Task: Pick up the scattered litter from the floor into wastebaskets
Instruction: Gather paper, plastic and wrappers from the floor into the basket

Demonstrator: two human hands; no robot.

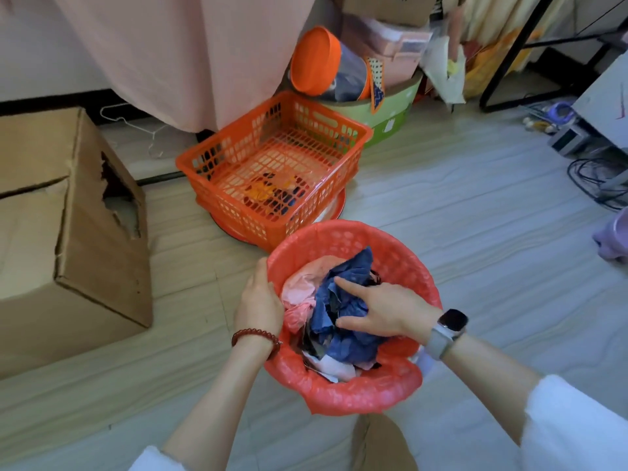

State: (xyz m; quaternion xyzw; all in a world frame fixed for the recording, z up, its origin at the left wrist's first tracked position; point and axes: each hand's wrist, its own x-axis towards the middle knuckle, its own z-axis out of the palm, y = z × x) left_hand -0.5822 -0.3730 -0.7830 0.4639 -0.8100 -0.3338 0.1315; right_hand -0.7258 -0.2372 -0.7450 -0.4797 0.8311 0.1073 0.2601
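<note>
My left hand (260, 300) grips the left rim of the red-lined wastebasket (401, 263), fingers curled over its edge. My right hand (384, 312) reaches in from the right, fingers spread and fairly straight, pressing down on the crumpled blue scraps (339, 307) inside the wastebasket. I can read no lettering anywhere around the wastebasket.

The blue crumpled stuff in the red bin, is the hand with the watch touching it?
Touching. The head view shows the right hand pressing its fingers onto the blue crumpled litter inside the red wastebasket.
</note>
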